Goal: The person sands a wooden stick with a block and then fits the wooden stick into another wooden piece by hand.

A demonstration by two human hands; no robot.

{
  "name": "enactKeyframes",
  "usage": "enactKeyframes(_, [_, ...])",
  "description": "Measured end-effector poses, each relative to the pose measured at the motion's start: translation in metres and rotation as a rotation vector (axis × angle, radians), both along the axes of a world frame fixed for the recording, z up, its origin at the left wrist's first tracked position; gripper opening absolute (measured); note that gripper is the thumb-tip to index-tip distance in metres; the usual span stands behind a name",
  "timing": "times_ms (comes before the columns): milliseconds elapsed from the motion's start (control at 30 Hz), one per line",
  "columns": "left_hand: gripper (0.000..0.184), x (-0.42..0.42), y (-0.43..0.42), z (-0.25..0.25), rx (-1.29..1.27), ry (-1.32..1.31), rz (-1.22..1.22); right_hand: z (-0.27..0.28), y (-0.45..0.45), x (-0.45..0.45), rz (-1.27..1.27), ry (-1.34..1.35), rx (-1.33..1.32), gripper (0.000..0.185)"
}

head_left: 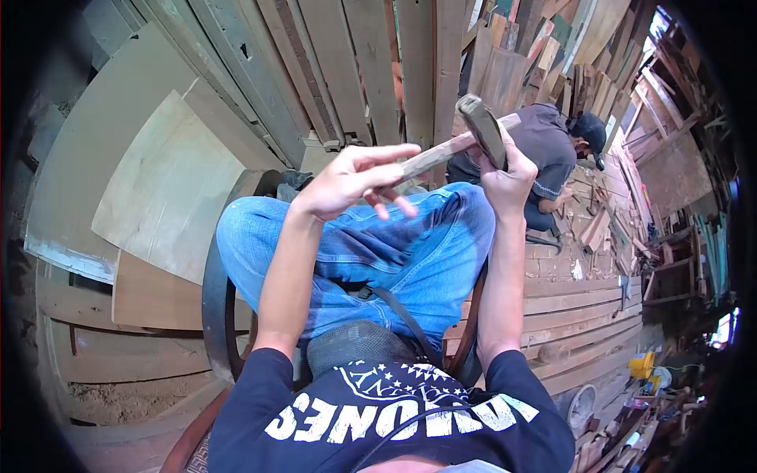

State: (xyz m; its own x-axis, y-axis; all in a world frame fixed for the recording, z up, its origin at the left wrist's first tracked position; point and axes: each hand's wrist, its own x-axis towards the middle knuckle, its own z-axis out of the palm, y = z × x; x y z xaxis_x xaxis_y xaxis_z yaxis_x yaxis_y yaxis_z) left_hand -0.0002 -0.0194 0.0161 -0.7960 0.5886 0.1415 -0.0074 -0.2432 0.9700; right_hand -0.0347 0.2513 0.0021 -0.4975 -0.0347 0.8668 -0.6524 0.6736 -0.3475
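Note:
In front of my raised knees, my right hand grips a hammer by its dark, worn head. I cannot tell whether that head is wood or metal. Its pale wooden handle slants down toward my left hand and pokes out a little past the head. My left hand is at the handle's lower end, fingers stretched and spread apart. The fingers partly cover that end, so whether they touch it is unclear. Below both hands are my legs in blue jeans.
I sit in a round-armed wooden chair. Curved plywood sheets lean at the left, and long planks stand ahead. At the right, another person crouches among wood scraps. A yellow object lies beyond the slatted boards.

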Motion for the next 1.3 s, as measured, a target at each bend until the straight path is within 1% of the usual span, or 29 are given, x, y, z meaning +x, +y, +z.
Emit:
enactKeyframes(33, [0.053,0.001,-0.001,0.002,-0.041,-0.017,-0.067,0.001,-0.002,0.001,0.001,0.0,0.001,0.056])
enactKeyframes(67, [0.053,0.001,0.0,0.002,-0.04,-0.017,-0.066,0.002,-0.004,0.001,0.022,0.014,0.015,0.057])
enactKeyframes(133, [0.044,-0.001,0.001,-0.003,-0.086,-0.037,-0.165,0.006,-0.007,0.003,0.036,0.044,0.065,0.058])
enactKeyframes(167, [0.044,-0.002,0.003,-0.007,-0.084,-0.035,-0.16,0.006,-0.008,0.003,0.041,0.046,0.067,0.058])
enactKeyframes(233, [0.037,-0.005,0.008,-0.013,-0.084,0.045,-0.051,0.005,-0.008,0.003,0.03,-0.001,0.025,0.061])
enactKeyframes(267, [0.034,-0.005,0.009,-0.013,-0.072,0.029,-0.04,0.005,-0.01,0.004,0.037,0.003,0.031,0.061])
enactKeyframes(300, [0.034,-0.006,0.012,-0.015,-0.065,0.032,-0.033,0.005,-0.013,0.005,0.02,0.008,0.044,0.064])
enactKeyframes(367, [0.036,-0.008,0.015,-0.026,-0.129,0.133,0.077,0.006,-0.02,0.01,0.011,0.016,0.06,0.067])
enactKeyframes(433, [0.034,-0.011,0.016,-0.029,-0.086,0.145,0.079,0.006,-0.028,0.017,-0.058,-0.088,0.014,0.078])
enactKeyframes(500, [0.033,-0.011,0.015,-0.029,-0.084,0.105,0.104,0.003,-0.034,0.023,-0.069,-0.185,-0.001,0.094])
enactKeyframes(533, [0.033,-0.012,0.016,-0.031,-0.045,0.105,0.111,0.0,-0.037,0.025,-0.031,-0.212,-0.005,0.097])
enactKeyframes(600, [0.031,-0.012,0.014,-0.029,-0.058,0.135,0.135,-0.008,-0.039,0.026,0.018,-0.256,0.03,0.099])
enactKeyframes(633, [0.028,-0.013,0.014,-0.028,-0.073,0.159,0.153,-0.007,-0.042,0.03,0.052,-0.272,0.043,0.091])
enactKeyframes(667, [0.031,-0.012,0.013,-0.027,-0.149,0.14,0.185,-0.011,-0.043,0.027,0.078,-0.23,0.056,0.085])
enactKeyframes(700, [0.031,-0.014,0.015,-0.029,-0.146,0.143,0.183,-0.014,-0.044,0.025,0.102,-0.188,0.069,0.08])
enactKeyframes(733, [0.033,-0.016,0.017,-0.032,-0.106,0.218,0.231,-0.014,-0.045,0.029,0.113,-0.276,0.05,0.069])
enactKeyframes(767, [0.035,-0.017,0.02,-0.034,-0.065,0.292,0.278,-0.015,-0.047,0.03,0.107,-0.265,0.062,0.06])
enactKeyframes(833, [0.038,-0.019,0.021,-0.036,-0.026,0.283,0.283,-0.02,-0.05,0.029,0.1,-0.26,0.08,0.054])
enactKeyframes(867, [0.038,-0.022,0.021,-0.04,-0.036,0.368,0.326,-0.021,-0.052,0.031,0.098,-0.287,0.074,0.05])
enactKeyframes(900, [0.039,-0.022,0.022,-0.039,-0.046,0.452,0.37,-0.021,-0.054,0.032,0.095,-0.286,0.074,0.05])
enactKeyframes(967, [0.039,-0.019,0.024,-0.038,-0.034,0.428,0.394,-0.021,-0.055,0.034,0.116,-0.332,0.055,0.049])
enactKeyframes(1133, [0.035,-0.014,0.025,-0.032,-0.002,0.266,0.36,-0.026,-0.054,0.032,0.082,-0.314,0.077,0.048])
enactKeyframes(1233, [0.033,-0.018,0.024,-0.038,-0.056,0.316,0.355,-0.025,-0.055,0.032,0.082,-0.285,0.063,0.046])
enactKeyframes(1267, [0.032,-0.018,0.025,-0.039,-0.018,0.299,0.347,-0.022,-0.057,0.034,0.093,-0.303,0.045,0.045])
enactKeyframes(1300, [0.029,-0.019,0.035,-0.042,0.177,0.361,0.378,-0.021,-0.057,0.035,0.097,-0.32,0.026,0.043])
